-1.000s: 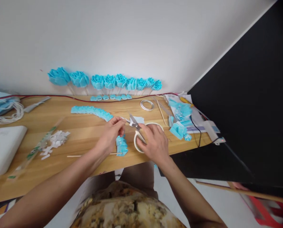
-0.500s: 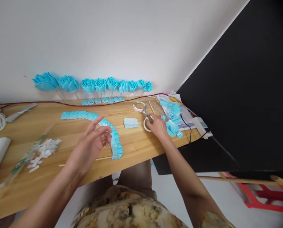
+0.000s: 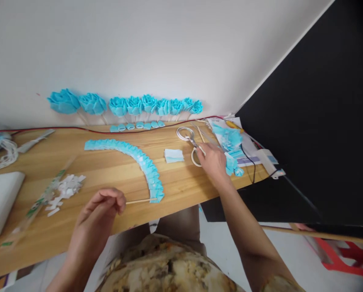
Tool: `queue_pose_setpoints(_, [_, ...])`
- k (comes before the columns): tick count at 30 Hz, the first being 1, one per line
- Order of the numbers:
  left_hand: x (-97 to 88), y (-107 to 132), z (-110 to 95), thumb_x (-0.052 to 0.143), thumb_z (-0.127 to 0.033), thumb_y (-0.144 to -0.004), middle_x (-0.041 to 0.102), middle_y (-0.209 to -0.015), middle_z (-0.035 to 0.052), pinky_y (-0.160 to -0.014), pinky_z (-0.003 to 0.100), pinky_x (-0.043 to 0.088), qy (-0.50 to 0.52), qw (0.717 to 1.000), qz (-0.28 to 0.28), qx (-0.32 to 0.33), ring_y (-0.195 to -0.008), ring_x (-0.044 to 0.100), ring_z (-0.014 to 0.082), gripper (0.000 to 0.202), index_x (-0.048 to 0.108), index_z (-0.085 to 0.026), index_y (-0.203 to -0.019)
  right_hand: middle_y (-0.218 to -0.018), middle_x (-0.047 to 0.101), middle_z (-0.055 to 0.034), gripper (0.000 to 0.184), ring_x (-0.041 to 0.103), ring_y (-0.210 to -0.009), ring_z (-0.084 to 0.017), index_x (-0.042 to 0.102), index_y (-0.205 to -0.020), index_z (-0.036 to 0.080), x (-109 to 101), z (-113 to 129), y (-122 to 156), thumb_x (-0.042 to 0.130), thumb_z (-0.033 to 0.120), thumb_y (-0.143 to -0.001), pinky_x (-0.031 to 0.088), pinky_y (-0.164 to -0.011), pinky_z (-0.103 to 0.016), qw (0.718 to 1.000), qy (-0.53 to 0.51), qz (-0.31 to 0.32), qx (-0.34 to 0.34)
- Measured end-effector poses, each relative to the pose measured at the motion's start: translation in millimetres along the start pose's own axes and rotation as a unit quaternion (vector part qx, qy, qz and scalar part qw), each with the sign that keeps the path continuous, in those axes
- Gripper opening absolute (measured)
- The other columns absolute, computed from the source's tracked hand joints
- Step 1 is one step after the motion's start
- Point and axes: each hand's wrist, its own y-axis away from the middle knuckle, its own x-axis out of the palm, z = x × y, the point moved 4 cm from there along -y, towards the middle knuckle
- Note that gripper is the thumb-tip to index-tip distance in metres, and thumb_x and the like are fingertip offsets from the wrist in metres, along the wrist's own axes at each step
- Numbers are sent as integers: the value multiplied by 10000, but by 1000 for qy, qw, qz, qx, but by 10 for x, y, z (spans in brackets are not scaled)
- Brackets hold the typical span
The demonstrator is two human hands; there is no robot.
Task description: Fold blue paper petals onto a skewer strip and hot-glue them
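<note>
My left hand (image 3: 99, 215) has its fingers curled in a pinch at a thin wooden stick (image 3: 139, 200); the hand hides the stick's left part. The stick's right end rests on a curved strip of overlapping blue paper petals (image 3: 143, 163) lying on the table. My right hand (image 3: 213, 162) is at a pair of scissors (image 3: 185, 134) with white ring handles spread apart. Its fingers are curled by the lower ring, and the hand covers part of the scissors. A small stack of pale blue and white pieces (image 3: 173, 155) lies between the strip and the scissors.
Blue paper flowers (image 3: 134, 106) on sticks lean along the wall, with small blue folded pieces (image 3: 139, 125) below. Blue scraps (image 3: 230, 138), papers and a power strip (image 3: 269, 162) lie right. White scraps (image 3: 68, 185), a plastic wrapper (image 3: 44, 198) and a white box (image 3: 5, 198) are left.
My left hand has come down from above the petal strip to the stick, its fingers closing. My right hand has shifted slightly right at the scissors. The view has turned a little left.
</note>
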Motion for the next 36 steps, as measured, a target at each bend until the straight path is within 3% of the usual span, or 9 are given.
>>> queue_pose_setpoints(4, [-82, 20, -74, 780, -286, -768, 525, -597, 5, -573, 233, 435, 1, 999, 15, 38, -589, 496, 131, 169, 681, -190, -671, -1192, 750, -130, 356, 676, -1090, -290, 703, -1254, 165, 35, 219, -57, 460, 202, -996, 492, -936, -399, 991, -89, 3, -99])
queue_pose_setpoints(9, [-170, 40, -24, 708, -243, -793, 508, -599, 8, -562, 243, 377, -56, 998, -6, 22, -592, 464, 136, 146, 674, -192, -661, -1198, 753, -96, 358, 658, -1143, -254, 720, -1234, 200, 154, 432, -182, 452, 151, -1002, 485, -1014, -421, 967, -138, 70, -202])
queue_pose_setpoints(16, [-241, 70, -50, 647, -274, -871, 503, -619, 5, -624, 286, 364, -213, 974, -2, 70, -635, 458, 166, 191, 700, -215, -697, -1221, 739, -99, 307, 657, -1141, -256, 712, -1233, 198, 274, 585, -438, 579, 171, -958, 473, -989, -378, 958, -82, 198, -191])
queue_pose_setpoints(20, [-249, 58, -94, 673, -290, -880, 665, -760, 24, -690, 301, 430, -331, 936, -18, 120, -715, 577, 198, 105, 761, -237, -858, -1042, 756, -75, 172, 680, -963, -247, 740, -1065, 203, 383, 706, -566, 623, 235, -944, 485, -826, -344, 953, -61, 242, -172])
queue_pose_setpoints(23, [-206, 42, -90, 670, -236, -891, 731, -933, 46, -783, 334, 464, -427, 882, 41, 198, -845, 645, 228, 160, 747, -257, -1030, -1094, 742, -110, 199, 673, -1001, -278, 733, -1095, 185, 423, 791, -652, 606, 224, -946, 492, -845, -378, 961, -55, 204, -181])
queue_pose_setpoints(26, [-196, 29, -49, 670, -213, -893, 736, -1020, 68, -837, 370, 468, -504, 819, 95, 256, -947, 659, 253, 204, 724, -263, -1084, -1252, 693, -144, 340, 639, -1140, -310, 661, -1278, 174, 340, 863, -622, 523, 171, -968, 494, -933, -442, 966, -94, 95, -222])
queue_pose_setpoints(29, [-206, 18, 6, 673, -232, -904, 734, -1100, 78, -888, 405, 451, -558, 772, 129, 276, -1016, 655, 269, 202, 717, -270, -1097, -1203, 713, -101, 366, 645, -1143, -265, 636, -1301, 207, 230, 943, -383, 422, 160, -1007, 505, -966, -438, 937, -200, 30, -285])
queue_pose_setpoints(32, [-206, 20, 54, 664, -249, -918, 732, -1126, 75, -892, 417, 430, -592, 744, 146, 274, -1032, 648, 277, 204, 713, -280, -1114, -1061, 750, -52, 348, 684, -1006, -211, 675, -1212, 239, 221, 1029, -76, 392, 166, -1023, 545, -882, -380, 901, -274, 30, -336])
queue_pose_setpoints(36, [-185, 19, 80, 620, -281, -955, 724, -1128, 82, -884, 420, 429, -617, 727, 152, 260, -1022, 635, 279, 180, 720, -273, -1105, -1047, 766, -37, 304, 694, -941, -189, 704, -1149, 257, 286, 1099, 109, 438, 186, -1022, 558, -842, -353, 882, -301, 38, -362])
